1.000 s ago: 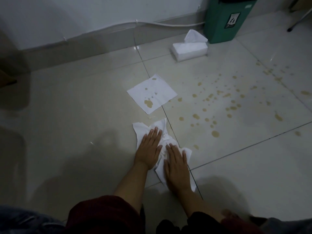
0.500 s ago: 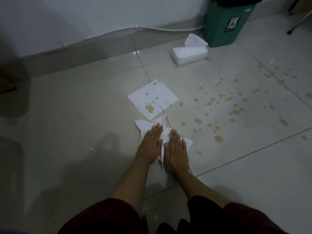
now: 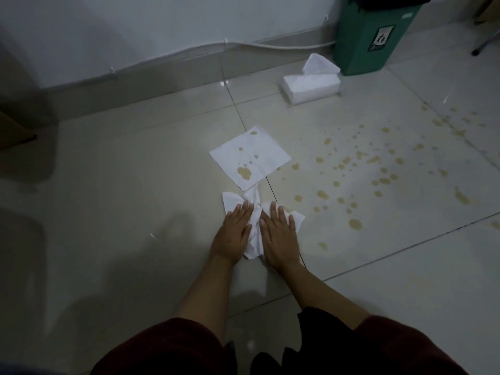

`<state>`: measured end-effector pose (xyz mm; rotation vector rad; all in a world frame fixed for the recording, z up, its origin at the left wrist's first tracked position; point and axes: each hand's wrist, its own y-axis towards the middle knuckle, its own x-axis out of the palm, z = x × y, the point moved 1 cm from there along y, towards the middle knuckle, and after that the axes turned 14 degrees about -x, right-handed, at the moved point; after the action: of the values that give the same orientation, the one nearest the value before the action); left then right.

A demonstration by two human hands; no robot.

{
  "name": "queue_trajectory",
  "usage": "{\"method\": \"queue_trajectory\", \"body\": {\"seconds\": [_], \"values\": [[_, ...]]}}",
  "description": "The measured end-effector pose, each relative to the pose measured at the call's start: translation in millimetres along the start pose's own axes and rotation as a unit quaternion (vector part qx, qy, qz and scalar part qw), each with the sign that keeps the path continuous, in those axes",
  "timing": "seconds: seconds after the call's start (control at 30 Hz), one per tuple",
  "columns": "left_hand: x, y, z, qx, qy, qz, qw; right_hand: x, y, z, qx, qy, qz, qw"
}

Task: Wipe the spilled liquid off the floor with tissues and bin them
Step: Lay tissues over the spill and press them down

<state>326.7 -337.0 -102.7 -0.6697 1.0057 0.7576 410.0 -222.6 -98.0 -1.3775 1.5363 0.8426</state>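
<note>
Head view shows your left hand (image 3: 233, 230) and right hand (image 3: 280, 237) spread flat, pressing a crumpled tissue (image 3: 254, 215) on the floor (image 3: 135, 185). Another tissue (image 3: 250, 157) lies flat, soaking spots. Many brown drops (image 3: 378, 169) are left. Nothing is in the green bin (image 3: 370, 39) yet, I think.

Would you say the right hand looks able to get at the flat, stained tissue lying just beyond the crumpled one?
Probably yes. The right hand presses flat on the crumpled tissue, and the flat stained tissue lies just beyond its fingertips on bare floor, with nothing between them.
</note>
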Motion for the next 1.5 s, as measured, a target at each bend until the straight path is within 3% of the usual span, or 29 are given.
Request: {"method": "queue_trajectory", "body": {"seconds": [0.2, 0.43, 0.6, 0.9, 1.2, 1.5], "values": [[0.8, -36.8, -9.1, 0.01, 0.056, -0.005, 0.998, 2.6, -28.7, -13.9, -0.067, 0.026, 0.012, 0.997], [1.0, -76.3, -14.3, 0.027, 0.123, -0.071, 0.989, 11.1, -59.9, -17.6, -0.085, -0.001, -0.003, 0.996], [-5.6, -76.0, 4.5, -0.011, 0.144, -0.026, 0.989, 10.4, -55.2, -21.7, -0.063, 0.022, 0.028, 0.997], [-2.2, -10.6, 9.6, -0.092, 0.089, -0.013, 0.992, 4.0, 5.5, -10.6, -0.006, 0.075, 0.095, 0.993], [-10.0, 54.7, 2.0, -0.087, 0.088, 0.016, 0.992, -10.0, 90.7, 25.8, -0.009, 0.088, 0.108, 0.99], [-30.5, 118.0, -9.6, -0.098, 0.061, 0.005, 0.993, -12.6, 129.9, 49.0, -0.032, -0.021, 0.103, 0.994]]}}
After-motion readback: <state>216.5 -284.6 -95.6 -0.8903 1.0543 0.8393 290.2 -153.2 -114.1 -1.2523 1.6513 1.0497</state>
